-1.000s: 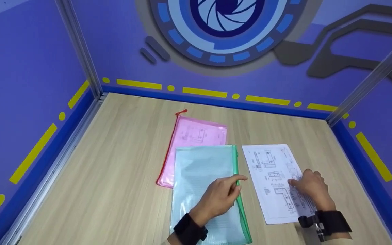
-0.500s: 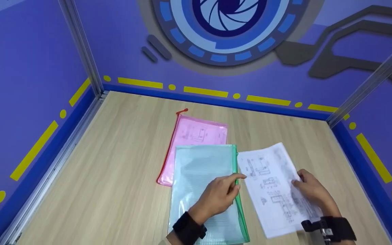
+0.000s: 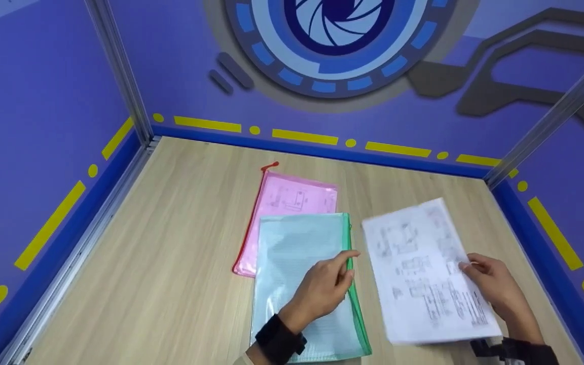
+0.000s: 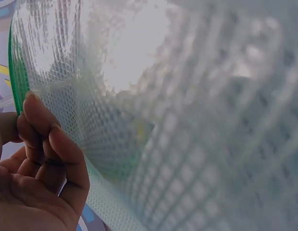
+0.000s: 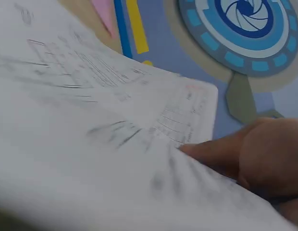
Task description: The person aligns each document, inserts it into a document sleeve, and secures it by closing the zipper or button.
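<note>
In the head view a pale green mesh zip folder lies in front of me, overlapping a pink one behind it. My left hand is over its right side, and the left wrist view shows thumb and index finger pinching the folder's green edge. My right hand grips the right edge of white paper printed with technical drawings, tilted and raised off the table. How many sheets there are, I cannot tell. In the right wrist view the thumb presses on the paper, its other fingers mostly hidden behind.
The pink zip folder, with a red zip edge and a printed drawing inside, lies partly under the green one. A wooden table carries everything. Purple walls enclose the table at the back and on both sides.
My right hand has taken hold of the paper, lifted it off the table and carried it slightly to the right. The left hand and both folders have barely moved.
</note>
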The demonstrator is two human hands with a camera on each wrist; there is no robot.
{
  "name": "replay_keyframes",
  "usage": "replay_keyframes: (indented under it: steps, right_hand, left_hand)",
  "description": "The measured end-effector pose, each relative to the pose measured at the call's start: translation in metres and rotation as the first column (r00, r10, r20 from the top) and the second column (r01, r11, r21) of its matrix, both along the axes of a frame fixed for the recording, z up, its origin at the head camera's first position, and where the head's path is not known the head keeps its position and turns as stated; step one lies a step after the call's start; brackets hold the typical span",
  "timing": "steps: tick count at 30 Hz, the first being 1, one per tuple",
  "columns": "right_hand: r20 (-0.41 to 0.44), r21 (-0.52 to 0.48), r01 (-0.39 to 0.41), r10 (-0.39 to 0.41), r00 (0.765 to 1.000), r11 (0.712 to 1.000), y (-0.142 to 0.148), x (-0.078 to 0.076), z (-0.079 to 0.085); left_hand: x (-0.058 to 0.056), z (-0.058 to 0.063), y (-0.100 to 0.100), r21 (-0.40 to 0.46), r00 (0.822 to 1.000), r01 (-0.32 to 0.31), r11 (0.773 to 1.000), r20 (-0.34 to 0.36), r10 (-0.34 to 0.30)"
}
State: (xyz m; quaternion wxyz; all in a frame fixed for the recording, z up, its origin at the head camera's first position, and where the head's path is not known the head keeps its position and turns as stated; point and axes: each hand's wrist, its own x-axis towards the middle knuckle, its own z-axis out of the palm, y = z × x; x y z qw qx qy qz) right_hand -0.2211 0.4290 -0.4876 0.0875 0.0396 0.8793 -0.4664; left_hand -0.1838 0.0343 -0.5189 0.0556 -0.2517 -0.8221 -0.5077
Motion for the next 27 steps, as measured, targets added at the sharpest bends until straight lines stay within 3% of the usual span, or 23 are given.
replay_keyframes:
  steps: [2,5,7,10,16,27]
  right_hand:
    - [-0.021,-0.16,0.073,-0.078,0.997,0.984,-0.002,0.004,0.003]
    - [-0.031,-0.372,0.122,-0.143,0.989,0.92,-0.009,0.011,0.005]
    - [-0.04,-0.452,0.131,-0.166,0.985,0.882,-0.016,0.016,0.005]
    - [-0.062,-0.486,0.134,-0.187,0.98,0.864,-0.027,0.022,0.004]
    - [-0.034,-0.459,0.147,-0.183,0.983,0.876,-0.043,0.032,0.001]
    - [0.022,-0.312,0.042,-0.037,0.999,0.949,-0.047,0.037,-0.001]
  left_hand:
    - [0.0,0.0,0.0,0.012,1.0,-0.016,1.0,-0.025,0.017]
    - [0.0,-0.002,0.0,0.031,0.997,-0.043,0.999,-0.063,0.045]
    - [0.0,-0.002,0.0,0.039,0.995,-0.055,0.998,-0.076,0.058]
    - [0.0,-0.002,-0.001,0.043,0.995,-0.064,0.997,-0.072,0.067]
    - [-0.001,0.0,-0.003,0.036,0.998,-0.061,0.998,-0.027,0.062]
    - [0.0,-0.001,0.0,0.032,0.997,-0.068,0.997,-0.024,0.069]
